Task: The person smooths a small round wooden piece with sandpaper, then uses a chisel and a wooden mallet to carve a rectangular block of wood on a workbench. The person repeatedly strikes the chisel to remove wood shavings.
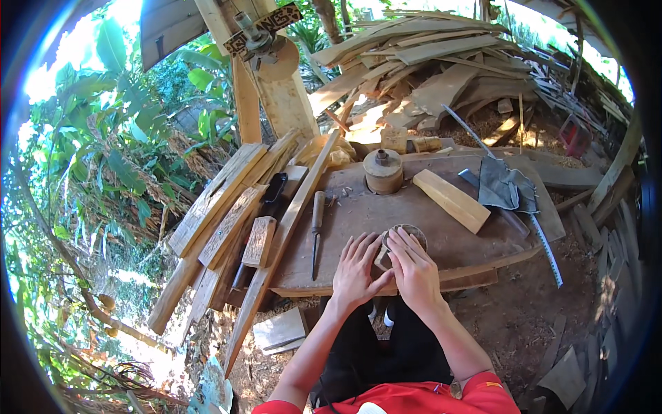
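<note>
At the workbench's (338, 221) near edge, my left hand (356, 270) and my right hand (416, 270) are together around a small round wooden piece (418, 234). The fingers of my left hand reach forward along its left side, and the thumb points toward my right hand. My right hand lies over the top with its fingers bent onto it, hiding much of the piece. To the left on the bench lies a chisel-like tool (317, 221) with a wooden handle and a thin dark blade. Beyond my hands stands a round wooden block (383, 171) with a metal fitting on top.
A rectangular wooden bar (452, 200) lies right of centre. Farther right, a grey cloth (507, 183) covers part of a long saw blade (546, 250) that overhangs the bench edge. Long boards (221, 200) lean along the left side. Behind is a large heap of planks (441, 62).
</note>
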